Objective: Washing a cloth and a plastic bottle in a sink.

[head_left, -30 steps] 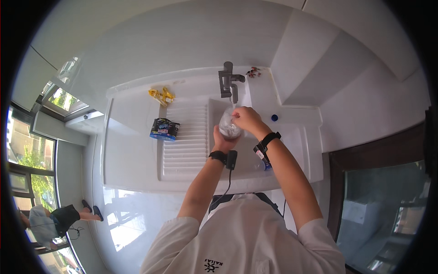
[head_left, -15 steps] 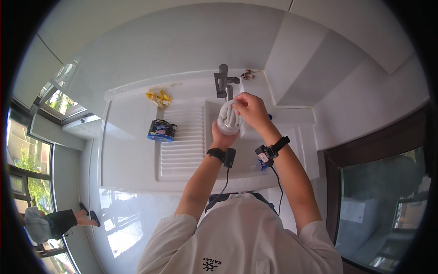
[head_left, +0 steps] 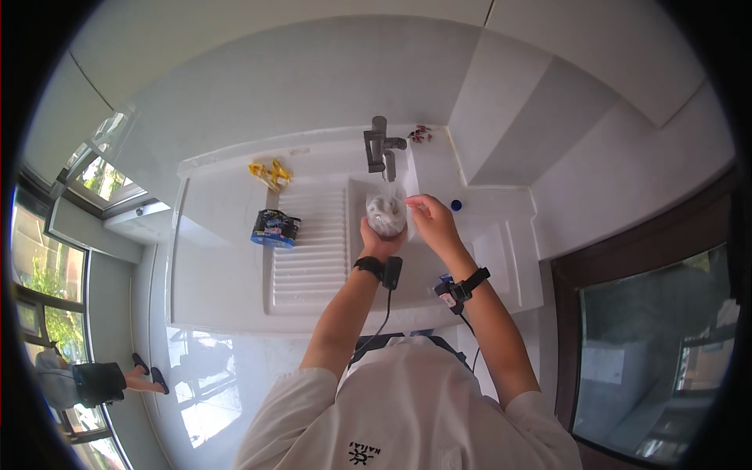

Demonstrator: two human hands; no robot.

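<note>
My left hand (head_left: 381,247) cups a clear, rounded, white-filled container (head_left: 385,214); my right hand (head_left: 434,222) half-curls beside it, hold unclear.

left hand (head_left: 382,244): cupped, gripping | right hand (head_left: 432,222): just beside it, fingers bent | forearms (head_left: 341,313): extended forward, converging

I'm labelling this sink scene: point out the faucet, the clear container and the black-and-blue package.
Faucet (head_left: 378,147), head view: its main body.
Clear container (head_left: 385,212), head view: the middle of its side.
Black-and-blue package (head_left: 276,228), head view: its upward face.
</note>
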